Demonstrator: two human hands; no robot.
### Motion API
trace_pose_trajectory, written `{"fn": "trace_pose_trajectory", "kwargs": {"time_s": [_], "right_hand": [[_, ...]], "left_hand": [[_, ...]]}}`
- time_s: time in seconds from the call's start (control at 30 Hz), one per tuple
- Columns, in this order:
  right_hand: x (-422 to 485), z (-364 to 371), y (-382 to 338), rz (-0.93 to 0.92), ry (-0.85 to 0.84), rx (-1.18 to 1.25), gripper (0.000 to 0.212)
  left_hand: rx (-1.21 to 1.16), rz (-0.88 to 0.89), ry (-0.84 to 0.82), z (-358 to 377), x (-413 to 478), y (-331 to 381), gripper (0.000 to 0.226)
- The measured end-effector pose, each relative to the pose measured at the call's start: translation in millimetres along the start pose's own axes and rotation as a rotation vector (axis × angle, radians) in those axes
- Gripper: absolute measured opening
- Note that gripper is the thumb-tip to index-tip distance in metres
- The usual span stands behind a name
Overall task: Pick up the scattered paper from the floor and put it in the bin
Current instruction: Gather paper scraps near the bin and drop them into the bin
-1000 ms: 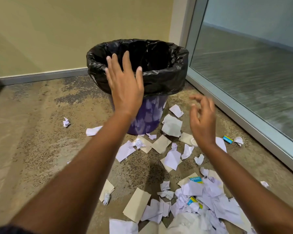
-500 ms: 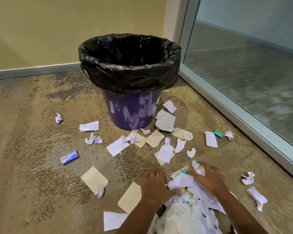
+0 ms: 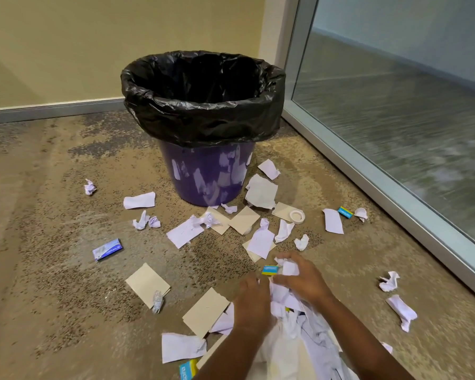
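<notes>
**Gathering the near heap before the carry to the bin**

Scooping works best here with both palms pushed in from the sides, so the heap of crumpled white paper scraps (image 3: 296,325) at the person's knees is squeezed into one bundle rather than lifted sheet by sheet. The left hand (image 3: 251,303) lies curled against the heap's left edge; the right hand (image 3: 303,281) arches over its far end, fingers bent and partly spread around loose scraps, though blur hides whether anything is yet truly clamped. Press low, lift once, and keep the bundle tight so nothing sheds on the way.

Just past the fingers sits a small blue-and-yellow printed card (image 3: 270,270); its lettering is too small to read. Farther out, flat beige cards and white scraps litter the speckled concrete floor (image 3: 52,270), with a blue wrapper (image 3: 107,249) to the left, its print also illegible. Beyond stands the purple plastic bin with a black liner (image 3: 206,171), its mouth open and well apart from the hands.
</notes>
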State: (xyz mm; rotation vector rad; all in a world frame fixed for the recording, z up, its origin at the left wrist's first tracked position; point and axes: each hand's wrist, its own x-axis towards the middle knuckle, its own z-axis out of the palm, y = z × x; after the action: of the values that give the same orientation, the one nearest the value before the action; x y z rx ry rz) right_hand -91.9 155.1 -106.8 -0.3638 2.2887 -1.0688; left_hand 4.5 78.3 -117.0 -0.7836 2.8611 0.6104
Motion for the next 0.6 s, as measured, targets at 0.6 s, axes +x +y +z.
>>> {"fn": "trace_pose_trajectory", "kwargs": {"time_s": [0.6], "right_hand": [[3,-38,-76,-0.247,0.428,0.393,0.028]], "left_hand": [[-0.842,-0.295,0.307,-77,26,-24,0.029]]}}
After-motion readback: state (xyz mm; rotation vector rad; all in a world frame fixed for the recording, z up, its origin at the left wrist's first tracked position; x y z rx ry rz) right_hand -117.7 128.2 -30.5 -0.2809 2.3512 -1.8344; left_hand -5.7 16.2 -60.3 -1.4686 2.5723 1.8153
